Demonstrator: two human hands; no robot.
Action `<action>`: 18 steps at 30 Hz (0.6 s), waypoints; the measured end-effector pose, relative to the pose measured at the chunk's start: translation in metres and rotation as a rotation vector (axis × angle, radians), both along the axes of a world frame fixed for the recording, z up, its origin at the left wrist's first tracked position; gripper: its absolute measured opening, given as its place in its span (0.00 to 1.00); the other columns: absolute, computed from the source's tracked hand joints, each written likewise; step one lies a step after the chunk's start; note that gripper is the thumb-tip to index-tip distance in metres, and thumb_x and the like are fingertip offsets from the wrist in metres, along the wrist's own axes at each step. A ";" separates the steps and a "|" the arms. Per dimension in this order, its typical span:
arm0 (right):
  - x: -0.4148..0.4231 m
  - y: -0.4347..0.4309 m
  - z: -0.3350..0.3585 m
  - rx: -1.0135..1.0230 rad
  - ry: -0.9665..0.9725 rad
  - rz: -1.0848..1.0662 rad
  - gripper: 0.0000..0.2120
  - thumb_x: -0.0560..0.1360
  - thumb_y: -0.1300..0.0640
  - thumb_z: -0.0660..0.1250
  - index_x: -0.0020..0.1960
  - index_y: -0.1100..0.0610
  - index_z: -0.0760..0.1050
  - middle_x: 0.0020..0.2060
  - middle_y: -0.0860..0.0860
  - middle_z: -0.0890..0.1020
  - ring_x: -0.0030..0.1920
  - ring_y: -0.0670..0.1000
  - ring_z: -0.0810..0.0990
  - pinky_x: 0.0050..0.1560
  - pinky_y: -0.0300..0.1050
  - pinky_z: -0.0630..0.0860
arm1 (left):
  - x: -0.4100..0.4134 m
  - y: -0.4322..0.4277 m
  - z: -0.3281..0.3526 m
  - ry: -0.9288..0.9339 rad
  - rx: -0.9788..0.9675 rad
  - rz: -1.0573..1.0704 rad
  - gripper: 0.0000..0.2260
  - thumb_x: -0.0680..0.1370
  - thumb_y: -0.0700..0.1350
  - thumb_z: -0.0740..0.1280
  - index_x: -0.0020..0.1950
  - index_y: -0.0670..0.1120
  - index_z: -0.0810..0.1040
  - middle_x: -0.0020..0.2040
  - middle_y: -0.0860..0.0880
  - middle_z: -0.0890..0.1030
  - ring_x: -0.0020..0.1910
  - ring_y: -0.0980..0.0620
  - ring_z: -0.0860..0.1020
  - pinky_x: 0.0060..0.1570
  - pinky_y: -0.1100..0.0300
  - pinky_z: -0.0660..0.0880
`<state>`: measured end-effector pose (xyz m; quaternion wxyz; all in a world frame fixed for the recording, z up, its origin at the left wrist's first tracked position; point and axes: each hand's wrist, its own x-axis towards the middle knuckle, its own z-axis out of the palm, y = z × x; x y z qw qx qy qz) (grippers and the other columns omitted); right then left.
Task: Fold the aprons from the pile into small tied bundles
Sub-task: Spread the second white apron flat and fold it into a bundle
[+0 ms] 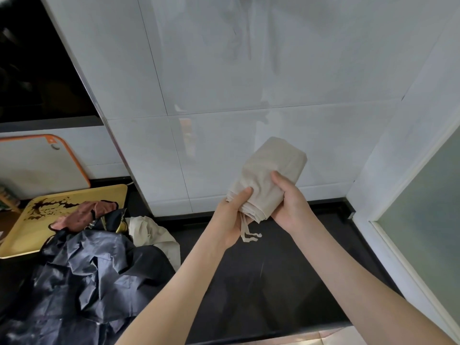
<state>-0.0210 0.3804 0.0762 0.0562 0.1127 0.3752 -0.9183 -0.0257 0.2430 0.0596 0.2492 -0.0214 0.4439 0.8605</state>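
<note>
Beige apron (270, 168), folded into a compact oblong bundle, is held in the air above the dark surface (273, 282), toward its back edge and right of centre, in front of the white tiled wall (224, 70).
- Long axis: tilted, running from lower left to upper right. The upper end is the broad, smooth folded end, and it points up and away toward the wall. The lower end is narrower and gathered, with layered edges showing, and it points down toward the person.
- Apron strings (249, 234) hang loose from the lower end, just below the left palm, clear of the surface.

Hands: both grip the bundle at its lower half.
- Left hand (232, 216): palm turned up under the gathered end, thumb laid over the top of the cloth, fingers curled beneath.
- Right hand (290, 204): on the right side of the bundle, thumb pressed on the front face, fingers wrapped behind and out of sight.
- The two hands are close, with cloth between them.

Pile, on the left part of the surface:
- A crumpled dark navy apron (87, 272) takes up the front left corner.
- A pinkish-brown apron (82, 215) lies behind it, partly on a yellow tray (22, 237).
- A cream apron (155, 236) lies at the pile's right edge, touching the navy one.

A white cutting board (37, 165) with an orange rim leans at the back left. A frosted pane (428, 202) stands at the right edge.
</note>
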 end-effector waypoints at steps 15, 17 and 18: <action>0.007 0.002 0.026 0.605 0.264 -0.070 0.14 0.74 0.44 0.64 0.56 0.49 0.78 0.53 0.47 0.84 0.59 0.49 0.80 0.63 0.46 0.74 | -0.018 -0.009 0.007 -0.201 -0.352 0.116 0.25 0.78 0.61 0.61 0.53 0.37 0.73 0.48 0.41 0.78 0.47 0.45 0.79 0.52 0.53 0.76; 0.012 -0.003 0.027 0.841 0.326 -0.008 0.09 0.77 0.49 0.64 0.51 0.51 0.80 0.49 0.51 0.85 0.52 0.51 0.82 0.57 0.47 0.78 | -0.017 -0.006 0.019 -0.269 -0.010 0.018 0.35 0.76 0.66 0.61 0.60 0.33 0.70 0.58 0.31 0.76 0.53 0.35 0.80 0.57 0.44 0.75; 0.015 -0.006 0.029 0.918 0.371 0.065 0.04 0.78 0.53 0.65 0.50 0.48 0.79 0.46 0.47 0.85 0.49 0.46 0.83 0.53 0.42 0.78 | -0.017 -0.003 0.022 -0.280 0.087 -0.003 0.38 0.75 0.68 0.60 0.61 0.32 0.69 0.57 0.30 0.77 0.51 0.32 0.80 0.58 0.43 0.74</action>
